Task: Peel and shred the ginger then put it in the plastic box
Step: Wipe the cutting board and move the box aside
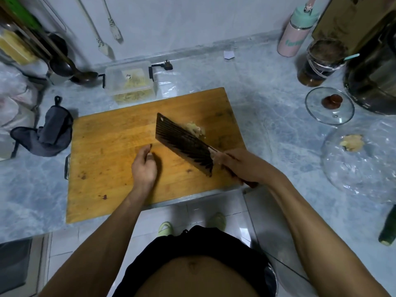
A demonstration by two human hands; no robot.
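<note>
Marble counter held a wooden cutting board — right hand gripped a cleaver, shredded ginger just beyond its blade; left hand loosely curled, empty, well apart from the ginger.

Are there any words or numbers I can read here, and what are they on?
Pink bottle: teal lettering, too blurred to read.
Plastic box: small dark mark on its lid, too small to read.
Cardboard box: faint print, unreadable.
Nothing else bears text.
</note>
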